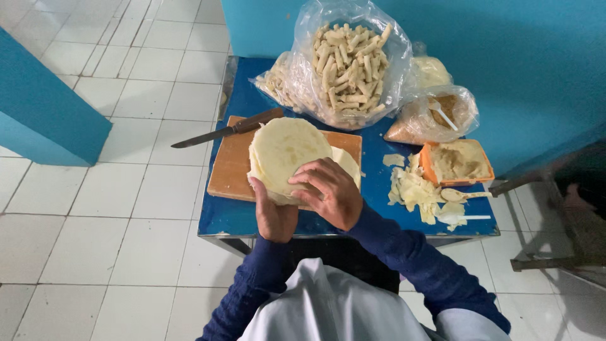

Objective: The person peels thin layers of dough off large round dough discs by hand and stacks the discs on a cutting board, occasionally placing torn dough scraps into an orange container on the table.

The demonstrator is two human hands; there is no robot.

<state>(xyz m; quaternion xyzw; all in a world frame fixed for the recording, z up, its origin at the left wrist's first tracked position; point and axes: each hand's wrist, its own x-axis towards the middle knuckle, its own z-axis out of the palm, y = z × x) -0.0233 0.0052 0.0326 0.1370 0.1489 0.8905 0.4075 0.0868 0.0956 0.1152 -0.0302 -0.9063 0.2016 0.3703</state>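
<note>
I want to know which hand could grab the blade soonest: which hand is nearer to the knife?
Left. The left hand grips the near-left edge of the wrapper stack, below the knife. The right hand lies on the stack's near-right side, farther away.
</note>
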